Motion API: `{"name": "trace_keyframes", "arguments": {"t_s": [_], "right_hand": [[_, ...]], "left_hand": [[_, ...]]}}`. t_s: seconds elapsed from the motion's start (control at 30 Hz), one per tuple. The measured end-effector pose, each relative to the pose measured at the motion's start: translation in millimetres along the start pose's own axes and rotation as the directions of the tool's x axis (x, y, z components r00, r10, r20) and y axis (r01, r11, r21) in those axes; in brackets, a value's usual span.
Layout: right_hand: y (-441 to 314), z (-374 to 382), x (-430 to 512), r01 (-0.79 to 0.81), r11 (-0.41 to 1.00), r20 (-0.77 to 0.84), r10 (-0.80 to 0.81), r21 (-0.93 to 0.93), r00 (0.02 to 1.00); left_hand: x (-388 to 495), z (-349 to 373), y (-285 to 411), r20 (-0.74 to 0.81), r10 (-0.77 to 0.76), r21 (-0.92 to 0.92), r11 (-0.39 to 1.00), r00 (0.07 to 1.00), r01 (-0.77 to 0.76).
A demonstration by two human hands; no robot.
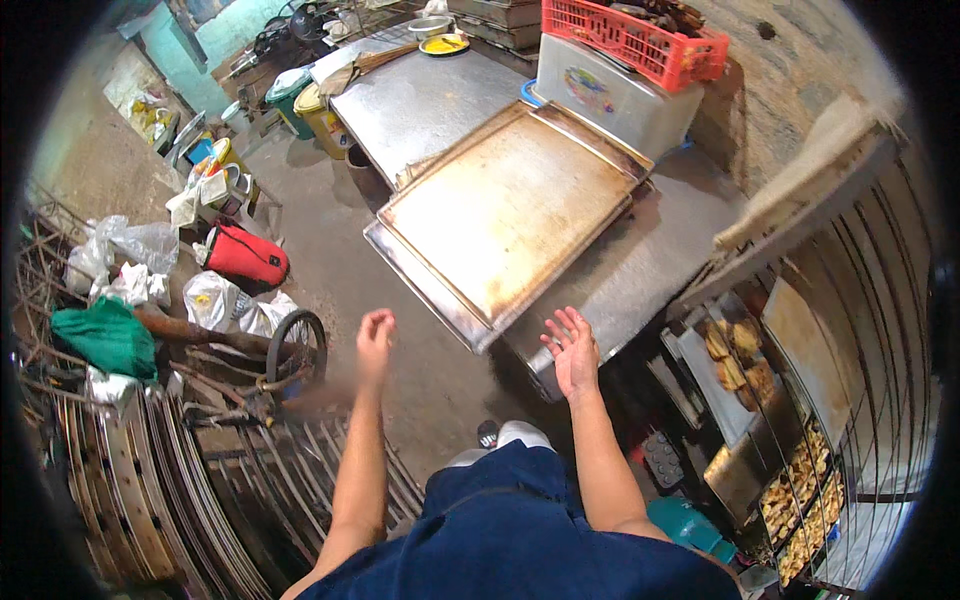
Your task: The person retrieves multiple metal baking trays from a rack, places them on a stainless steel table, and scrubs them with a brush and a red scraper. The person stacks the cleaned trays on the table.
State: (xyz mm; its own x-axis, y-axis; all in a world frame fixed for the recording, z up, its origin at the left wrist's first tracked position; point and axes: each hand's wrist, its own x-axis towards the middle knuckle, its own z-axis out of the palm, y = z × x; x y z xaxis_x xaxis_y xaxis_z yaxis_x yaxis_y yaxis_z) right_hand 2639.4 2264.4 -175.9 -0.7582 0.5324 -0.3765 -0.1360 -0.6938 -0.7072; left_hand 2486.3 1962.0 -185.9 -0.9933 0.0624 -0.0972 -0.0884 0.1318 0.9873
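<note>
Both of my hands are raised in front of my body and hold nothing. My left hand [376,337], slightly blurred with its fingers partly curled, is over the floor left of the metal table. My right hand [573,351] is palm up with its fingers spread, near the corner of the metal table [645,255]. Ahead of both lie large stacked metal baking trays [510,217], the top one browned and bare, the lower one sticking out at the near left edge. Neither hand touches the trays.
A clear plastic bin [615,97] with a red plastic crate [637,45] on it stands behind the trays. A yellow plate [444,45] is farther back. On the right, a wire rack holds trays of baked pieces [802,480]. At left are a wheel [296,349], bags and a red bag [247,255].
</note>
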Motion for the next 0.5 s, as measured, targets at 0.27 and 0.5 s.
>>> {"name": "trace_keyframes", "arguments": {"t_s": [0.27,0.5], "right_hand": [[23.9,88.1,81.6,-0.052,0.99,-0.257,0.085,0.131,0.963],[28.3,130.0,96.4,0.041,0.997,-0.537,-0.071,-0.068,0.84]], "left_hand": [[259.1,80.1,143.9,0.419,0.098,0.542,0.77,0.903,-0.336],[387.8,161.7,90.3,0.642,0.008,0.736,0.272,0.767,-0.619]]}}
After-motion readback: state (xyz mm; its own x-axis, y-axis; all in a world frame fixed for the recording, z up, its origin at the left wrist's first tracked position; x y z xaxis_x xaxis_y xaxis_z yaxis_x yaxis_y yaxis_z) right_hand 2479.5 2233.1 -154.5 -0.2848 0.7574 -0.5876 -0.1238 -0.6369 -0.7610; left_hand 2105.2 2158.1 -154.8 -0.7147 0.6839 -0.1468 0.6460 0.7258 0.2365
